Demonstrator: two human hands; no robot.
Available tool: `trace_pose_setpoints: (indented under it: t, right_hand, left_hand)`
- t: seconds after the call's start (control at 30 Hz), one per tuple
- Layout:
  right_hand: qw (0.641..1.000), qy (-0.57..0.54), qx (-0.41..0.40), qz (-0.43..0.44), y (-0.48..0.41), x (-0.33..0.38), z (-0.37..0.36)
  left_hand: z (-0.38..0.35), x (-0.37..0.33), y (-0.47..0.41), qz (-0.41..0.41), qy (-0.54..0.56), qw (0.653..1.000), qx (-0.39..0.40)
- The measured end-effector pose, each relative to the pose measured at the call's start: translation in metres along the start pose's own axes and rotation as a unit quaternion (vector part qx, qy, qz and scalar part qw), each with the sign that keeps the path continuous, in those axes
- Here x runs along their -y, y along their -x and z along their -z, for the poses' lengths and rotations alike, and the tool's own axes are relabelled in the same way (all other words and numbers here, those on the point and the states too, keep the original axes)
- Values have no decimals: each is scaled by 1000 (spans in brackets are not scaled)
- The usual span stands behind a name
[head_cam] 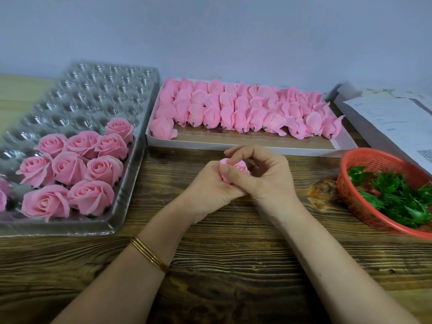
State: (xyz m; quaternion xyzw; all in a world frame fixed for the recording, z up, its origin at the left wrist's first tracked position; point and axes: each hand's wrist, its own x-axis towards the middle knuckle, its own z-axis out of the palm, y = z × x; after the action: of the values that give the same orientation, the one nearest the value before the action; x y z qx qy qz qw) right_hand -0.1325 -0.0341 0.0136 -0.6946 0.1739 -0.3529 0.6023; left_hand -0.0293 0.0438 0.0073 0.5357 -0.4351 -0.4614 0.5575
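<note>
A pink rose head (242, 168) sits between both hands above the middle of the wooden table (233, 265). My left hand (210, 190) grips it from below and the left, thumb over its side. My right hand (264, 176) curls over it from the right, fingertips pinching its top petals. Most of the rose is hidden by the fingers. A clear plastic blister tray (93, 90) at the left holds several opened pink roses (70, 169) in its near cells. A white cardboard box (257, 142) behind the hands holds several rows of closed pink rose heads (245, 108).
A red mesh basket (364, 160) with green plastic leaf calyxes (397, 195) stands at the right edge. Printed papers (385, 118) lie behind it at the far right. A pale wall closes off the back of the table.
</note>
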Motion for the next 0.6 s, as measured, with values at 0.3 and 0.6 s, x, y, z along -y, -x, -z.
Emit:
trace_pose_setpoints:
  t: [0.3,0.6]
  right_hand:
    - [998,61,18,9,3,5,-1]
    - [998,48,47,-6,3,5,0]
  left_hand:
    - [0,-1,1,-18,-64,997,-35]
    - [0,0,1,-23,-113,992,-59]
